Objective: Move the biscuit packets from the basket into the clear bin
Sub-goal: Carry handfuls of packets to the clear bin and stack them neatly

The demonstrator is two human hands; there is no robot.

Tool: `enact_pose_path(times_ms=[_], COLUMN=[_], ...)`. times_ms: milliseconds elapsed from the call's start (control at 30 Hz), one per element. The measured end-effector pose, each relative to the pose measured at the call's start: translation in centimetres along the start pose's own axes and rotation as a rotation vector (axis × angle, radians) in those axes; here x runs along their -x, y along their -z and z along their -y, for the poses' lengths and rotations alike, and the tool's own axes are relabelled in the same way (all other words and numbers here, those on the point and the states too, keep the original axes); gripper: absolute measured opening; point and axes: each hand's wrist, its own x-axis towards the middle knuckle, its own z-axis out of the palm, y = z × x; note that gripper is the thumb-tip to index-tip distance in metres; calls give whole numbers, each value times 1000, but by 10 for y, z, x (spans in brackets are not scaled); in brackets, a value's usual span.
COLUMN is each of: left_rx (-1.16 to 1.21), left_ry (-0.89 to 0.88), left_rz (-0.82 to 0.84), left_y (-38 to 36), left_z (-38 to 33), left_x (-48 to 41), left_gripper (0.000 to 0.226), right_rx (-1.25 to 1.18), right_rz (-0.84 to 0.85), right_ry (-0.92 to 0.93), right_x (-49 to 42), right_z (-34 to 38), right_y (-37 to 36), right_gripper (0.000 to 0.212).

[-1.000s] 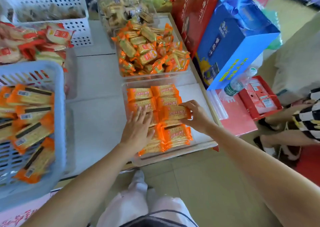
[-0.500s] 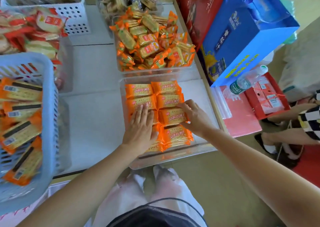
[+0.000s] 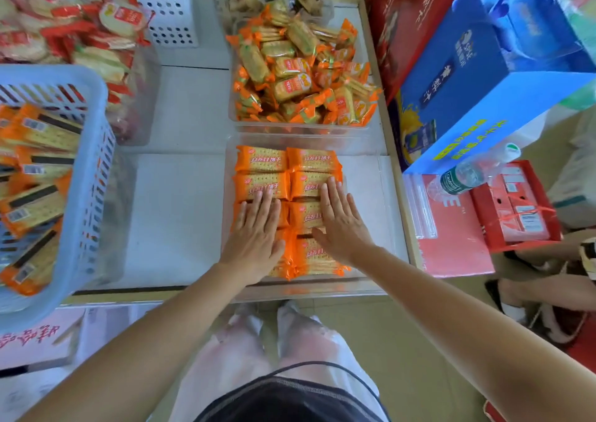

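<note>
Hands lie flat in the clear bin (image 3: 367, 189) at 12 o'clock from the person's body. The left hand (image 3: 254, 237) rests on the left column of biscuit packets (image 3: 261, 161) and the right hand (image 3: 342, 224) on the right column. All the fingers are straight, close together and holding nothing.

A second ago the right hand pinched a packet at that column's edge with curled fingers. Now that packet sits in its row and both palms press the stack level. The placing step looks finished, and the hands are free for another load.

Room remains in the bin: a bare strip of floor runs along the packets' 3 o'clock side, up to the clear wall. At 9 o'clock, across bare white tabletop (image 3: 180, 202), the blue basket (image 3: 93, 170) holds many more such packets, so the task seems far from over. Just beyond, at 12 o'clock, stands a second bin (image 3: 300, 128) of loose orange snacks. A blue box (image 3: 483, 76) crowds 2 o'clock.
</note>
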Motion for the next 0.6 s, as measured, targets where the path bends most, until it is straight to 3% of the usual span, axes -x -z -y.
enact_pose_path(times_ms=[267, 433, 600], left_rx=[1, 39, 184], left_ry=[23, 25, 32], left_rz=[19, 23, -149], left_y=[-3, 10, 38], left_z=[-2, -3, -11], left_x=[-2, 2, 17], left_gripper=[78, 72, 56], right_rx=[-13, -103, -170], right_rz=[27, -111, -208], right_ry=[14, 45, 108], right_x=[-5, -5, -9], right_z=[-6, -10, -2], right_y=[1, 16, 35], right_gripper=[90, 90, 71])
